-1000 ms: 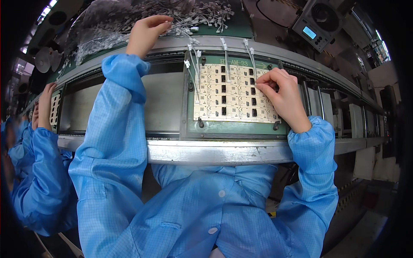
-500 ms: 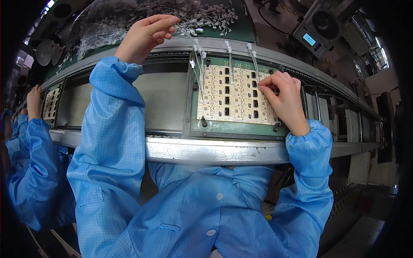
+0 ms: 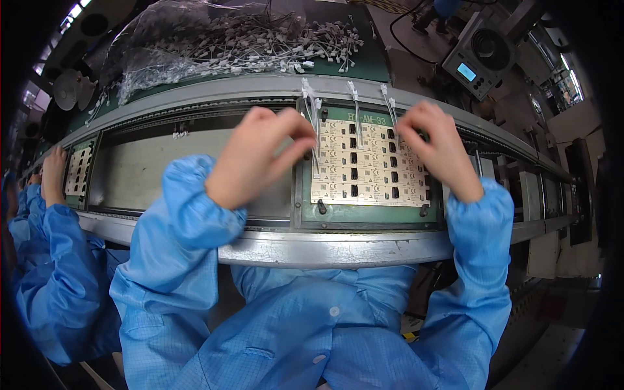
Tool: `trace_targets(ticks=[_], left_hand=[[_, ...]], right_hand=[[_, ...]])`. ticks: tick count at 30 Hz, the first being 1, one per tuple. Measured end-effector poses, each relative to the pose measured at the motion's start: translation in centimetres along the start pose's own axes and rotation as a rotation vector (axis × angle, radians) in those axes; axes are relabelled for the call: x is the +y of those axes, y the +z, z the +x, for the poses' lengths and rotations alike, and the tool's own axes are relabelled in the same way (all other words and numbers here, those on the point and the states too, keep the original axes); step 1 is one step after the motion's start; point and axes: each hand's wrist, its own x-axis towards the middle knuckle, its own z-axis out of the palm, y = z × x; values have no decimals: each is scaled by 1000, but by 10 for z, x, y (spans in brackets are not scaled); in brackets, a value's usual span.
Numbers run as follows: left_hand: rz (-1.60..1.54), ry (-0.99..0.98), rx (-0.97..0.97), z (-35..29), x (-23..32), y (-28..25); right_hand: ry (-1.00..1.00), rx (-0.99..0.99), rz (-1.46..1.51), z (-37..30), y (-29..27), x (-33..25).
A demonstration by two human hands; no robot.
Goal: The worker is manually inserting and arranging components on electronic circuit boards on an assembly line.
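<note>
A cream panel of small circuit boards [image 3: 338, 195] with black connectors lies in a green fixture [image 3: 374, 216]. Several white-ended wire leads [image 3: 356, 107] run from its far side across the panel. At the panel's left edge is my left hand [image 3: 260, 156], blurred, its thumb and fingers drawn together beside a lead [image 3: 316, 159]. My right hand [image 3: 439, 146] hovers over the upper right of the panel. Its fingers are pinched close to another lead [image 3: 391, 109]. Whatever sits between the fingertips of either hand is too small or smeared to make out.
Beyond the metal rail [image 3: 195, 88] lies a heap of wire leads [image 3: 260, 45] with clear plastic film [image 3: 146, 65]. On the left, another person's hand [image 3: 53, 175] is at a second panel [image 3: 79, 170]. A fan-like device with a lit screen [image 3: 467, 71] stands at the far right.
My left hand has come from beside the heap of leads down to the panel's left edge. My right hand stays near the panel's upper right. The whole view has shifted slightly.
</note>
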Motion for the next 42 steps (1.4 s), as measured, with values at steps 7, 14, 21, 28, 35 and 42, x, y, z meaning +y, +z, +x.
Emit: trace_targets(ticks=[7,14,21,28,35,42], left_hand=[[195,250,-28,-5,19,20],[217,262,-29,-3,27,13],[225,221,-26,-8,26,16],[147,205,-66,-14,28,21],[102,150,25,-12,25,17],[154,-19,-4,-27,36,20]], right_hand=[[102,67,-214,110,53,15],[225,31,-267,137,84,12],[149,-71,-173,148,82,19],[152,127,-238,140,56,39],[61,377,-362,135,21,46],[-76,565,-187,95,12,43]])
